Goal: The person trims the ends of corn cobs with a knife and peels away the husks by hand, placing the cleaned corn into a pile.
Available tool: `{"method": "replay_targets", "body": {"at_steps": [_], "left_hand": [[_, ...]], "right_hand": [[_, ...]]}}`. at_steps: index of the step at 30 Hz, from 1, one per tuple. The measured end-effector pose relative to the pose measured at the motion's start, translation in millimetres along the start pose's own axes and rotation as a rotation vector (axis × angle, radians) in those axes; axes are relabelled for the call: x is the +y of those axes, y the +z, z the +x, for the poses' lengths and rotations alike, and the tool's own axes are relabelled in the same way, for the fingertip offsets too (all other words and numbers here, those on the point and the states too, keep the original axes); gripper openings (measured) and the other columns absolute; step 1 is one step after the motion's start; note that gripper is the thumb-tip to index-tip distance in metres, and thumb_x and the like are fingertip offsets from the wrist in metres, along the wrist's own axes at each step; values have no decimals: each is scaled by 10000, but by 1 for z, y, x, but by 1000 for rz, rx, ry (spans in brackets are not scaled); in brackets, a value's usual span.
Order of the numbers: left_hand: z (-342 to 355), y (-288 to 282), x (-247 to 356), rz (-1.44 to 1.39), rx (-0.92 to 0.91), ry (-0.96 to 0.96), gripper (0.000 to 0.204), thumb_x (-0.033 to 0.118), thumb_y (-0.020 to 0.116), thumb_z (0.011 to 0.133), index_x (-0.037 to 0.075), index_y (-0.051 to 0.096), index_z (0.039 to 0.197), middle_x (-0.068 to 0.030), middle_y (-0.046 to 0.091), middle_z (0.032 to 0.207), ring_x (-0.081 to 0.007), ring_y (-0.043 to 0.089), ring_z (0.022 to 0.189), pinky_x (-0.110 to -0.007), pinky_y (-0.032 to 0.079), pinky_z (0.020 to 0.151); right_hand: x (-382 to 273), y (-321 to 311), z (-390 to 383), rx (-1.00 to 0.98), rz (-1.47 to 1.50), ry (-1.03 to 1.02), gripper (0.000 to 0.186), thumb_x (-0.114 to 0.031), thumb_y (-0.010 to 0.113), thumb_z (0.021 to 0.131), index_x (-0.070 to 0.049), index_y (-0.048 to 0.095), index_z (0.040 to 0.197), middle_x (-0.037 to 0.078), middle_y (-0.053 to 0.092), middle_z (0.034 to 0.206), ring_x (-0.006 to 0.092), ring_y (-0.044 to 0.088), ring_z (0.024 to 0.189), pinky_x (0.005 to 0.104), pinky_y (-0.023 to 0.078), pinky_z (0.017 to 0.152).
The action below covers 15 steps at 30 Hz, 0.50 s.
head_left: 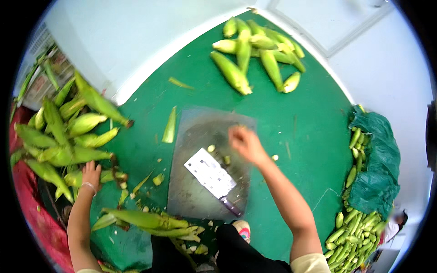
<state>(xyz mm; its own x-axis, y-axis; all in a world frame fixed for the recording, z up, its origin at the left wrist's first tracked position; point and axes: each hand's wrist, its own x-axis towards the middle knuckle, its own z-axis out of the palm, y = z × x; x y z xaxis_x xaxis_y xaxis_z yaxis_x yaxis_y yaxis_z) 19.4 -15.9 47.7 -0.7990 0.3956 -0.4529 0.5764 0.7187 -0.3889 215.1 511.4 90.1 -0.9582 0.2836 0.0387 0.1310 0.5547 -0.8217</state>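
Fingers of my left hand [91, 174] rest apart on a husked ear of corn [109, 176], at the edge of a pile of green corn ears [86, 125]. My right hand [243, 140], blurred with curled fingers, is over the upper right of a cutting board [184, 200]; whether it holds anything is unclear. A cleaver [205, 170] with a pale blade and dark handle lies on the board beside small cut pieces [211, 148]. More corn ears [150, 220] and husk scraps lie near my legs at the bottom.
Corn ears [243, 57] lie on the green floor [300, 136] against the pale walls [104, 36]. At right, many green ears [355, 236] are heaped by a dark green sack [373, 159], near another person [391, 230]. Red fabric [29, 186] borders the left side.
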Motion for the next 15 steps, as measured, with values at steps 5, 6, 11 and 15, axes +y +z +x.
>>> {"method": "replay_targets", "body": {"at_steps": [5, 6, 11, 15], "left_hand": [[-6, -93, 67, -628, 354, 184, 739, 127, 715, 598, 36, 375, 1247, -210, 483, 1148, -380, 477, 1062, -410, 412, 896], [-10, -113, 68, -717, 591, 243, 718, 102, 733, 575, 55, 410, 1215, -179, 501, 1074, -367, 500, 1009, -396, 425, 869], [-51, -188, 14, -965, 930, 41, 411, 180, 748, 712, 4, 562, 1033, -68, 622, 957, -170, 575, 920, -294, 450, 819], [-80, -215, 3, -1619, 991, -292, 391, 279, 688, 781, 26, 566, 1053, -76, 611, 975, -162, 604, 851, -313, 498, 672]], "right_hand": [[1, 35, -185, -477, -512, 494, 567, -238, 685, 718, 20, 460, 1171, 224, 552, 1047, 384, 518, 984, 425, 424, 857], [3, 45, -204, -370, -565, 371, 518, -220, 709, 703, 29, 446, 1073, 238, 512, 1039, 416, 493, 968, 429, 429, 847], [5, 74, -199, -279, -562, 352, 514, -143, 683, 669, 33, 419, 1072, 250, 500, 1004, 439, 515, 923, 454, 447, 781], [-11, 60, -206, -173, -424, 416, 390, -112, 614, 677, 36, 429, 986, 260, 551, 830, 418, 560, 721, 475, 448, 672]]}}
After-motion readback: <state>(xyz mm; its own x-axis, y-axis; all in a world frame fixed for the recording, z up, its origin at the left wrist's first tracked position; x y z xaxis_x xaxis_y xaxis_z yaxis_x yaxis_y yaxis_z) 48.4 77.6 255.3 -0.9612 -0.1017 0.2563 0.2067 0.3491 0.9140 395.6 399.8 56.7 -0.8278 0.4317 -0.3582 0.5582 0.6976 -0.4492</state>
